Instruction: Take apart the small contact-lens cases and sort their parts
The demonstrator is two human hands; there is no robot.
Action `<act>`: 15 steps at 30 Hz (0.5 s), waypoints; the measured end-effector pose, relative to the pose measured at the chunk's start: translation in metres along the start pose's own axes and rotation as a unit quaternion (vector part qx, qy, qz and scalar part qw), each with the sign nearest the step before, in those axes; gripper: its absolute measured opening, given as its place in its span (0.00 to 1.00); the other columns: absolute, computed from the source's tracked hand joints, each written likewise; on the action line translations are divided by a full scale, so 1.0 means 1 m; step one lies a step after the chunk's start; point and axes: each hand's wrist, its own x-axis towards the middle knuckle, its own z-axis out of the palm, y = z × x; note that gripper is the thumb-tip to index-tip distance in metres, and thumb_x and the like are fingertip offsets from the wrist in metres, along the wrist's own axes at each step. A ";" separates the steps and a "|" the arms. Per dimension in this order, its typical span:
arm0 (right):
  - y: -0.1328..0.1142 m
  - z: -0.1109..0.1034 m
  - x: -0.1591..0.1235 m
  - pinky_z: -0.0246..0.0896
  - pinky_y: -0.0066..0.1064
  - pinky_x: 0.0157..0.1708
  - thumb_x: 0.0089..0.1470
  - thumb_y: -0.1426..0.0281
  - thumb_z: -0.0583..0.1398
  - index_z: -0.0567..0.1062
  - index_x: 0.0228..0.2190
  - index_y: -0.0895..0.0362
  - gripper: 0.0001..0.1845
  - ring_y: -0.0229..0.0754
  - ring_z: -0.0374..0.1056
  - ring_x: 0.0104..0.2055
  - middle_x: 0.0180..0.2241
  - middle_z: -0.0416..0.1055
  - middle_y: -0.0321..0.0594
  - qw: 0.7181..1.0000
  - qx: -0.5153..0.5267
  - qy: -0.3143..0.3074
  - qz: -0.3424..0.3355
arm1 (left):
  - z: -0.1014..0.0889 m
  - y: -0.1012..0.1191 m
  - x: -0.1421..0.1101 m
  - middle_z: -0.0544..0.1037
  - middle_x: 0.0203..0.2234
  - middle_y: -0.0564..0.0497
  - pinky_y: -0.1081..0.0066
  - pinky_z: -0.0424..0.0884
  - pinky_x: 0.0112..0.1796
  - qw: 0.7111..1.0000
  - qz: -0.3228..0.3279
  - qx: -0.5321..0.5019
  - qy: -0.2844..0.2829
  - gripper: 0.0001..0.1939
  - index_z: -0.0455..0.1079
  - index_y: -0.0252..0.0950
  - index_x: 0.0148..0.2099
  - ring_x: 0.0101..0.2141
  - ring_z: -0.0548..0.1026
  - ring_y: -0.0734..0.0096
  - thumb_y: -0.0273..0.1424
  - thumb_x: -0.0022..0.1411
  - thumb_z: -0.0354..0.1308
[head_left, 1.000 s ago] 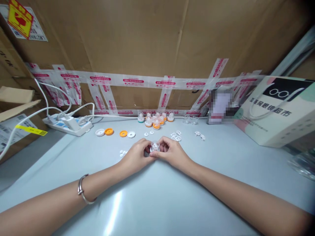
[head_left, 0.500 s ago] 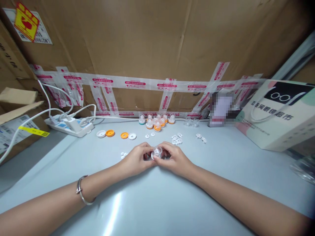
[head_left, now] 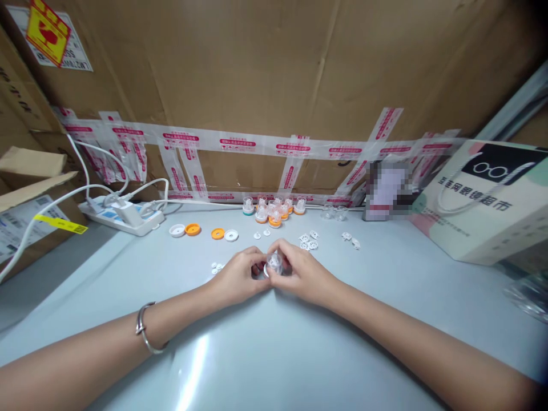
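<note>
Both hands meet over the table around a small clear dome toy (head_left: 274, 263) with a white base and white parts inside. My left hand (head_left: 242, 274) pinches its base from the left, thumb in front. From the right, my right hand (head_left: 299, 268) grips the clear dome between thumb and fingers. Fingertips behind the toy are partly hidden. Just left of my left hand lie several small white discs (head_left: 216, 267), partly covered by it. Beyond the hands are two small white pegged pieces (head_left: 257, 235) and several white cut-out pieces (head_left: 309, 241).
Several similar dome toys (head_left: 274, 212) stand at the back. Orange rings (head_left: 193, 229) and white rings (head_left: 231, 235) lie left of them, clear cups (head_left: 334, 212) right. A power strip (head_left: 128, 220) with cables, a paper bag (head_left: 466, 228) and a large cardboard box (head_left: 240, 68) border the table.
My right hand's fingers have shifted slightly up and over the dome, its index finger now more arched. My left hand keeps its grip. The view has moved very slightly.
</note>
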 end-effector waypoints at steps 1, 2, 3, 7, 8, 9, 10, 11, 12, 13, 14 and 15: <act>-0.001 -0.001 0.000 0.50 0.25 0.26 0.44 0.65 0.57 0.60 0.38 0.55 0.17 0.35 0.58 0.26 0.26 0.61 0.33 1.000 -0.009 0.001 -0.004 | 0.000 0.000 0.000 0.66 0.28 0.53 0.76 0.61 0.29 1.000 -0.002 -0.003 0.000 0.06 0.69 0.35 0.33 0.27 0.64 0.76 0.27 0.49 0.54; -0.001 -0.002 0.000 0.51 0.25 0.26 0.42 0.63 0.59 0.60 0.40 0.55 0.22 0.36 0.58 0.27 0.27 0.62 0.34 1.000 -0.020 0.005 0.005 | 0.000 0.000 0.000 0.66 0.28 0.53 0.76 0.61 0.29 1.000 -0.004 -0.005 0.000 0.07 0.69 0.35 0.34 0.27 0.65 0.76 0.27 0.49 0.54; -0.001 -0.003 0.000 0.50 0.26 0.26 0.41 0.61 0.60 0.59 0.41 0.55 0.25 0.36 0.58 0.27 0.27 0.62 0.34 0.999 -0.029 0.005 0.022 | 0.000 0.000 0.000 0.66 0.29 0.52 0.76 0.61 0.29 1.000 -0.006 -0.005 0.000 0.07 0.69 0.35 0.33 0.27 0.65 0.76 0.27 0.48 0.55; -0.001 -0.002 0.000 0.49 0.26 0.24 0.46 0.63 0.55 0.61 0.36 0.55 0.15 0.36 0.58 0.25 0.23 0.62 0.33 0.999 -0.035 -0.014 0.032 | 0.000 0.001 0.001 0.66 0.28 0.52 0.76 0.61 0.29 1.000 -0.003 -0.001 0.000 0.05 0.69 0.34 0.30 0.28 0.65 0.75 0.30 0.50 0.54; -0.001 -0.002 0.001 0.50 0.26 0.26 0.46 0.65 0.55 0.61 0.36 0.55 0.14 0.37 0.59 0.27 0.26 0.63 0.35 0.999 -0.033 -0.008 0.011 | 0.000 0.001 0.001 0.66 0.28 0.52 0.76 0.61 0.29 1.000 -0.004 -0.002 0.000 0.05 0.69 0.34 0.31 0.28 0.65 0.75 0.28 0.50 0.54; -0.001 -0.002 0.001 0.52 0.26 0.28 0.44 0.66 0.56 0.61 0.37 0.55 0.16 0.38 0.60 0.30 0.30 0.64 0.37 0.999 -0.033 0.004 -0.007 | 0.000 0.001 0.001 0.66 0.28 0.52 0.76 0.61 0.30 1.000 -0.004 -0.005 -0.001 0.06 0.69 0.35 0.33 0.28 0.65 0.75 0.27 0.49 0.54; -0.001 -0.002 0.001 0.52 0.27 0.29 0.42 0.66 0.58 0.60 0.38 0.56 0.19 0.39 0.60 0.32 0.33 0.64 0.39 0.999 -0.036 0.017 -0.012 | 0.000 0.001 0.001 0.66 0.29 0.52 0.76 0.61 0.30 1.000 -0.005 -0.007 -0.001 0.08 0.69 0.35 0.34 0.28 0.65 0.75 0.26 0.48 0.53; -0.001 -0.001 0.000 0.52 0.27 0.29 0.41 0.64 0.59 0.60 0.39 0.56 0.22 0.40 0.60 0.32 0.33 0.64 0.40 0.999 -0.040 0.023 -0.004 | 0.000 0.001 0.001 0.66 0.29 0.52 0.76 0.61 0.30 1.000 -0.005 -0.009 -0.002 0.08 0.69 0.35 0.34 0.29 0.65 0.75 0.25 0.48 0.53; -0.001 -0.001 0.000 0.52 0.27 0.27 0.41 0.62 0.59 0.61 0.38 0.56 0.22 0.40 0.60 0.31 0.31 0.64 0.39 0.999 -0.043 0.022 0.010 | 0.000 0.001 0.001 0.66 0.29 0.52 0.76 0.61 0.30 1.000 -0.004 -0.009 -0.003 0.07 0.69 0.34 0.33 0.29 0.66 0.75 0.25 0.48 0.54; -0.001 0.000 0.000 0.51 0.27 0.26 0.43 0.60 0.58 0.61 0.36 0.56 0.19 0.39 0.60 0.28 0.28 0.64 0.37 0.999 -0.043 0.014 0.019 | 0.000 0.001 0.001 0.66 0.29 0.52 0.76 0.61 0.30 1.000 -0.002 -0.009 -0.003 0.05 0.68 0.34 0.31 0.29 0.66 0.75 0.26 0.49 0.54; -0.002 0.001 -0.001 0.50 0.26 0.25 0.45 0.60 0.57 0.62 0.34 0.56 0.16 0.38 0.59 0.26 0.25 0.64 0.36 0.999 -0.040 0.005 0.019 | 0.000 0.002 0.001 0.66 0.28 0.52 0.76 0.61 0.30 1.000 0.001 -0.008 -0.003 0.04 0.68 0.34 0.30 0.29 0.66 0.74 0.27 0.49 0.54; -0.003 0.001 -0.001 0.50 0.26 0.24 0.46 0.62 0.56 0.62 0.32 0.55 0.12 0.37 0.59 0.25 0.24 0.63 0.35 0.999 -0.037 0.002 0.008 | 0.000 0.002 0.001 0.66 0.28 0.52 0.76 0.61 0.30 1.000 0.003 -0.006 -0.002 0.04 0.68 0.34 0.29 0.29 0.65 0.74 0.28 0.50 0.54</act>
